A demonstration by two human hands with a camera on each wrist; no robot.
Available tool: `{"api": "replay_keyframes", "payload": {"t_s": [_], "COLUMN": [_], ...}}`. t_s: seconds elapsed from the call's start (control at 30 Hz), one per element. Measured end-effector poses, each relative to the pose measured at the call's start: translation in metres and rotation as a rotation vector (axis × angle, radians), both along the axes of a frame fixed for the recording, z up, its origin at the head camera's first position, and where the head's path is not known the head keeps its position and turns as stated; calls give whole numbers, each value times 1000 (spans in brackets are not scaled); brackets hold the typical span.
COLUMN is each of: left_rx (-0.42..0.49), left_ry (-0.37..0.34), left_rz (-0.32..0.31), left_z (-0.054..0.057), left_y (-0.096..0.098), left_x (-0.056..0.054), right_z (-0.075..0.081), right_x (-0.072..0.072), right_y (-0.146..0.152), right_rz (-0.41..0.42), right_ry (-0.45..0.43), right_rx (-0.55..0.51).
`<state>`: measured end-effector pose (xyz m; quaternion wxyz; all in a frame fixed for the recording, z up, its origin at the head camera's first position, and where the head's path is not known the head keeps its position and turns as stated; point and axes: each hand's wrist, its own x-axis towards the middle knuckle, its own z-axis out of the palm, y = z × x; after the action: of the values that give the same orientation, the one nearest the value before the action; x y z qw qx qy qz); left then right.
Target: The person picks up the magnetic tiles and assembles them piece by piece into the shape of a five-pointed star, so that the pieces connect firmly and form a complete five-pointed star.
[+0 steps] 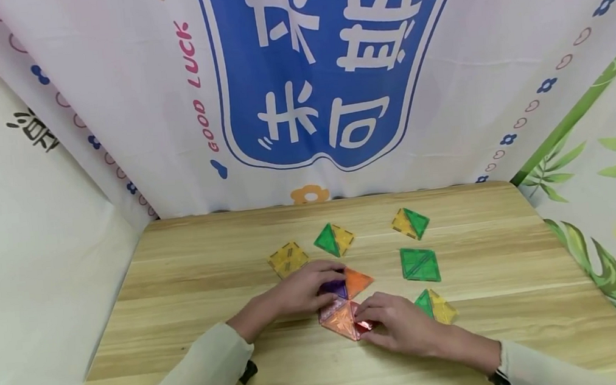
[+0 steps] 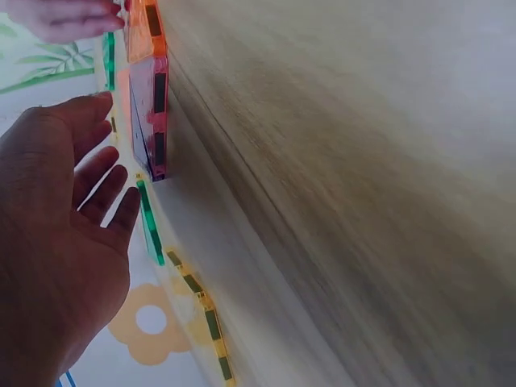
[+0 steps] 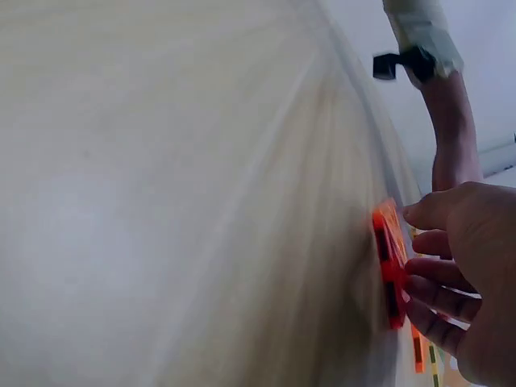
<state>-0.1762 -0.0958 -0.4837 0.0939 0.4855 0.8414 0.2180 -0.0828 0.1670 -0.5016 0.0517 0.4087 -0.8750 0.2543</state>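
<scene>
Several translucent triangular tiles meet around one point at mid-table in the head view. They are an orange triangle (image 1: 357, 282), a purple triangle (image 1: 335, 288), a pink triangle (image 1: 331, 307), a pale orange triangle (image 1: 341, 322) and a red triangle (image 1: 362, 324). My left hand (image 1: 306, 287) rests over the purple and pink ones, fingers loosely bent and partly hiding them. Across the group, my right hand (image 1: 399, 324) touches the red triangle with thumb and fingertips spread. In the right wrist view, those fingertips lie against the red tile (image 3: 393, 282).
Behind the group lie a yellow square (image 1: 288, 259) and two green-and-yellow pairs, one left (image 1: 334, 240) and one right (image 1: 411, 223). A green square of two triangles (image 1: 420, 264) is to the right. Another green-and-yellow pair (image 1: 435, 306) sits partly behind my right hand.
</scene>
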Motion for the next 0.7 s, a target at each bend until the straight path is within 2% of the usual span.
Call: {"api": "replay_keyframes", "payload": {"t_s": [0.23,0.5,0.7], "left_rx": [-47,-70,-67], "left_ry": [0,39,89], "left_rz": [-30,-18,2], "left_z": [-6,-8,-7], "left_y": [3,-10,-20], "left_x": [-3,6,16], "right_z": [2,0,-1], "right_x": [5,1,-5], "right_y": [5,12,15], "right_rz": [11,5,-10], "right_ry": [27,93,109], "right_rx": [51,140,132]}}
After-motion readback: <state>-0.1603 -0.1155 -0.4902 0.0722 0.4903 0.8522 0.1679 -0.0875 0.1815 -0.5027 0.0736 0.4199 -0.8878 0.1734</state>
